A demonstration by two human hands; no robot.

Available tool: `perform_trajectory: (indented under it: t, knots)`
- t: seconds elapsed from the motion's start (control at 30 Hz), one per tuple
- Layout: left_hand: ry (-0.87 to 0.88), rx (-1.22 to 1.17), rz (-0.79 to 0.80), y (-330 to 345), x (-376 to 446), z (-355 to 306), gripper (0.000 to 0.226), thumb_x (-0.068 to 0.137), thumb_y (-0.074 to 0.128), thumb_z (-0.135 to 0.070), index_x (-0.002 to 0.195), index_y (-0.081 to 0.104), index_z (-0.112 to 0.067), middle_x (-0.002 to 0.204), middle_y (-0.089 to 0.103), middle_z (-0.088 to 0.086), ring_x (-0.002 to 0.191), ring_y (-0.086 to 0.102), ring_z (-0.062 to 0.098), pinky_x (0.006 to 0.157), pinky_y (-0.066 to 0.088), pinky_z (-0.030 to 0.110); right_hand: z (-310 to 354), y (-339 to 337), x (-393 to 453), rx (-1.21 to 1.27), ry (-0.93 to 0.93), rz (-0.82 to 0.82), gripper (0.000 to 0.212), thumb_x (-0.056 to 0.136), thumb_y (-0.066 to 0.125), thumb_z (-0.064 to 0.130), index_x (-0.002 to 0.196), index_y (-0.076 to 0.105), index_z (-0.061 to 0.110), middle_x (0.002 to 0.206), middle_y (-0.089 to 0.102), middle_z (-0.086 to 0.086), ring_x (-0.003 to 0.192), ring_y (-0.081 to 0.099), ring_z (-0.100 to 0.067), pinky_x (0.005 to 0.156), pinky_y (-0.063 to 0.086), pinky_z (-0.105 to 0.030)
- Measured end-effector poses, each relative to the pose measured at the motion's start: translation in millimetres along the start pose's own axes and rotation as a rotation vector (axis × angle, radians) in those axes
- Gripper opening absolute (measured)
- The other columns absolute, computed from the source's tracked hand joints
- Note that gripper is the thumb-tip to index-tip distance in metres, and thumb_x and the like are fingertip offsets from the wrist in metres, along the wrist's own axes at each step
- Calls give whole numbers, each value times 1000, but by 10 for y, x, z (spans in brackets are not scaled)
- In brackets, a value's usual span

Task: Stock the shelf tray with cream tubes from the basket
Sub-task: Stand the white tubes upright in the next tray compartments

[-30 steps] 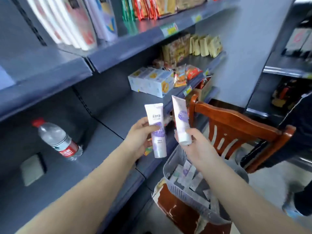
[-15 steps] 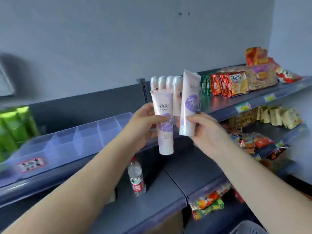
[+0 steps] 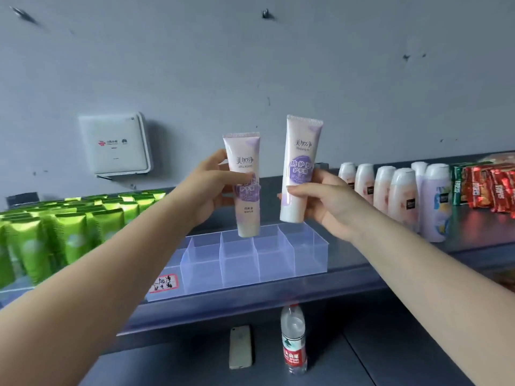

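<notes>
Nearest, on the lower shelf, stand a water bottle (image 3: 293,339) and a phone (image 3: 240,347) lying flat. Above them both forearms reach up. The left hand (image 3: 207,190) pinches the left cream tube (image 3: 245,185) between thumb and curled fingers; the right hand (image 3: 326,201) grips the right cream tube (image 3: 299,168) the same way, a little higher. Both tubes are upright, caps down, crimped ends up.

A second ago these tubes were held over the basket beside a chair; now the view has swung up to the top shelf and the tubes hang just above the clear shelf tray (image 3: 312,260), so carrying is done and placing is next. The basket is out of view.

The tray's compartments (divided by clear walls) look unfilled, though the transparent plastic makes that hard to confirm. The tubes are white with lilac patches and a purple label, soft-sided, likely to dent if squeezed.

Farther back stand green packets (image 3: 55,235), white bottles (image 3: 401,196) and a wall box (image 3: 115,143).
</notes>
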State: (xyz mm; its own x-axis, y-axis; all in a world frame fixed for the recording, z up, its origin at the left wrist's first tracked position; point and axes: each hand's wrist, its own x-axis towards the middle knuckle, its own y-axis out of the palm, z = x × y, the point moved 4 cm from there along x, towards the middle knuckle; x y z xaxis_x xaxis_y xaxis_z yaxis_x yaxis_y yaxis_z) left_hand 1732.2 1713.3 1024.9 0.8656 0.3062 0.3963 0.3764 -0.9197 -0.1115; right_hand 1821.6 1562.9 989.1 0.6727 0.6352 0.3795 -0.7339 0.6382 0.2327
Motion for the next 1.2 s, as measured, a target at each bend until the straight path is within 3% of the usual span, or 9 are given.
perform_trajectory:
  t: [0.13,0.3,0.5,0.6,0.77,0.87,0.97,1.1,1.2]
  knots:
    - [-2,56,-28,-336,104,-4,30,85,58,5,103,56,-19,101,62,11,97,62,35,80,53,44,-104,237,292,-56,17,44,26,82,59,-9,94,56,13,86,64,-6,85,65,-23,74,56,-38]
    - [-15,166,-56,-720,197,14,30,83,62,3,101,60,-20,95,66,4,81,65,19,64,59,30,-254,485,604,-128,49,109,18,84,64,3,96,59,14,87,67,-3,83,66,-19,79,56,-40]
    - [-25,371,-108,-1151,291,56,30,76,70,3,94,63,-20,85,68,3,77,63,18,71,51,31,-482,749,913,-214,103,175,12,87,61,6,93,59,16,90,65,-3,83,64,-18,72,55,-36]
    - [-66,403,-113,-1338,350,92,29,74,69,7,90,63,-16,82,68,5,76,63,21,71,55,30,-583,862,1067,-250,123,184,11,88,60,5,91,59,16,88,66,-3,81,64,-17,68,55,-32]
    - [-123,541,-51,-1560,444,189,26,69,74,8,85,64,-11,89,67,12,89,63,28,89,51,40,-765,998,1278,-425,137,232,12,83,66,5,91,62,14,87,68,-3,78,66,-16,67,56,-28]
    - [-147,689,-18,-1648,515,230,24,66,79,3,81,65,-10,83,69,9,81,65,22,75,59,27,-878,1051,1354,-521,149,252,17,78,70,1,88,64,14,83,70,-1,73,66,-14,65,58,-27]
    - [-163,856,-11,-1692,573,250,24,64,83,-6,75,63,-13,69,65,0,64,61,14,52,50,13,-995,1076,1418,-555,167,258,20,74,71,-3,86,66,12,80,70,-1,72,67,-14,59,57,-26]
    - [-180,932,12,-1752,660,250,25,64,84,-12,79,64,-15,75,67,1,65,63,12,61,55,15,-1093,1106,1475,-608,187,278,18,73,71,-4,81,67,12,75,71,-1,69,68,-15,61,58,-28]
    - [-220,955,92,-1756,663,235,26,65,83,-12,84,66,-13,78,71,2,62,67,8,59,56,15,-1136,1123,1498,-631,208,299,18,73,71,-5,82,67,11,79,72,-3,72,69,-17,66,60,-31]
